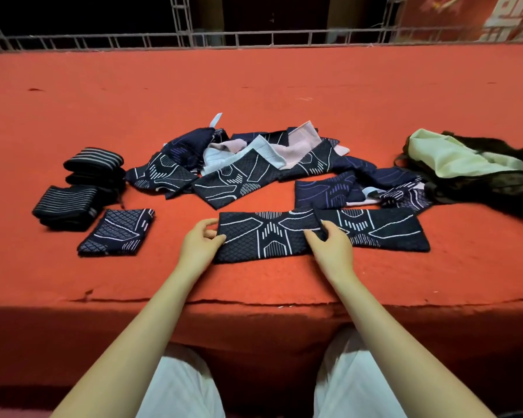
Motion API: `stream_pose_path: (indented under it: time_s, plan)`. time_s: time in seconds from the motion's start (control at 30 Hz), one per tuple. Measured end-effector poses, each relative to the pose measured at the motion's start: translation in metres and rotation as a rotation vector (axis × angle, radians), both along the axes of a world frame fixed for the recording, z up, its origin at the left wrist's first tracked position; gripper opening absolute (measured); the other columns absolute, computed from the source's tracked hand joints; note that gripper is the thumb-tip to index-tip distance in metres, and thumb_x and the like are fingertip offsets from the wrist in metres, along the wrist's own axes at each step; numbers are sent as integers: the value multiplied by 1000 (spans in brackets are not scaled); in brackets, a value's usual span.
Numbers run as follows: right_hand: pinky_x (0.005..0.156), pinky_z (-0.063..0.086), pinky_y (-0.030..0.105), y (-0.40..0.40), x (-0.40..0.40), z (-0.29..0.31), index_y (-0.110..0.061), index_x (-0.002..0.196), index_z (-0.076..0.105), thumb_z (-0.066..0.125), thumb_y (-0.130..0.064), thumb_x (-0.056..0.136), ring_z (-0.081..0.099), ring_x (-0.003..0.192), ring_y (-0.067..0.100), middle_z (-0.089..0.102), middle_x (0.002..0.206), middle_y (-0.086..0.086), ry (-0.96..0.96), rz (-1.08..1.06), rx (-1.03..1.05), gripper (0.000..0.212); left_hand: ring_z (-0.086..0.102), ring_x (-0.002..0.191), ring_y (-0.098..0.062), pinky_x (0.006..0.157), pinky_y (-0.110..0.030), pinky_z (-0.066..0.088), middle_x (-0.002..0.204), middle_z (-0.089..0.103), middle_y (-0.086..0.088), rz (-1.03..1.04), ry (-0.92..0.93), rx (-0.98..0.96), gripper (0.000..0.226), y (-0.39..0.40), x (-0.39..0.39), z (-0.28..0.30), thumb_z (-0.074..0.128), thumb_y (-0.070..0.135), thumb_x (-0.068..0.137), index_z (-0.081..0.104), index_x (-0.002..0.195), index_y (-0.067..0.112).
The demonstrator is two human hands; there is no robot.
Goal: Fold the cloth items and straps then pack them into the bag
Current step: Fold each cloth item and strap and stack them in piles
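Behind, a loose cloth heap; bag far right.

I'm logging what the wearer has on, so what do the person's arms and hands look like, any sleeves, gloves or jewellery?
Both forearms are bare, with no sleeves in view. The left hand and right hand wear no gloves; no rings, watch or bracelets show. Light, whitish trousers cover the lap.
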State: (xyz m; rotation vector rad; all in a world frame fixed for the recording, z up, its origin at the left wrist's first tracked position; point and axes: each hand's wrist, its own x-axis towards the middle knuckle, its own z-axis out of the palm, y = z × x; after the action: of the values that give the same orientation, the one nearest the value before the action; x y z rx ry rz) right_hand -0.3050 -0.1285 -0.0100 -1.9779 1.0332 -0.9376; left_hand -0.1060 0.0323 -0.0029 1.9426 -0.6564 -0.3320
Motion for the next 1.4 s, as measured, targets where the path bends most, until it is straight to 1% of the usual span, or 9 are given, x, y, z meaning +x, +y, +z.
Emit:
stream_pose_path:
  time_s: [0.17,0.3,0.43,0.57,0.77,0.93,1.1,1.27,1.4]
  plan:
    - [78,46,33,1,14,3,-8,93,69,61,-26,87,60,86,15,70,90,3,-103,8,24,20,49,62,-5,60,-8,40,86,60,3,6,-134,-37,34,4,-4,-4,63,4,83,61,115,16]
    - [65,34,30,19,39,17,-7,69,62,60,-19,90,49,69,16,58,70,7,-193,85,-36,24,53,73,-1,75,-18,40,104,62,-3,44,-198,-62,27,5,-2,-8,63,7,83,64,108,18]
    - [66,36,33,33,56,12,-24,63,53,59,-22,89,48,69,17,50,67,-4,-160,207,-115,27,60,90,-8,75,-3,39,101,68,1,45,-146,-226,18,9,-7,-3,56,6,89,69,98,15]
    - [73,41,32,35,62,-1,-22,83,69,54,-35,86,52,80,15,48,72,-14,-37,295,-217,20,60,85,3,76,-4,39,92,72,3,13,-124,-196,18,7,-12,-2,52,12,93,70,97,12]
    - [87,38,22,38,58,2,-23,85,75,38,-48,89,55,94,12,60,83,-11,-99,388,-71,44,63,91,-18,77,-28,42,83,72,8,42,-282,98,25,-18,-11,0,49,36,94,69,93,22]
    - [101,38,23,33,57,2,-15,100,71,52,-18,81,53,107,8,61,104,-4,-232,337,-48,27,60,111,-21,98,-33,44,115,67,-8,-32,-51,208,58,-49,-12,15,70,29,81,52,132,11]
    - [111,28,19,28,56,1,-13,120,61,56,2,83,44,126,11,52,131,5,-248,370,-43,40,57,116,-24,102,-38,43,128,59,-7,-69,71,186,74,-52,-13,15,72,38,78,42,140,11]
    - [112,31,27,28,58,1,-34,115,55,45,-5,81,44,130,14,48,135,-1,-349,381,119,46,61,107,-23,95,-36,46,113,68,-4,-111,-17,273,35,-51,-17,18,61,36,85,65,111,14]
    - [104,41,27,22,60,-3,-15,131,51,58,-6,87,54,116,10,50,136,7,-338,217,285,46,52,118,-25,103,-35,39,116,66,3,-98,-101,451,37,-56,-25,20,59,51,80,67,109,29]
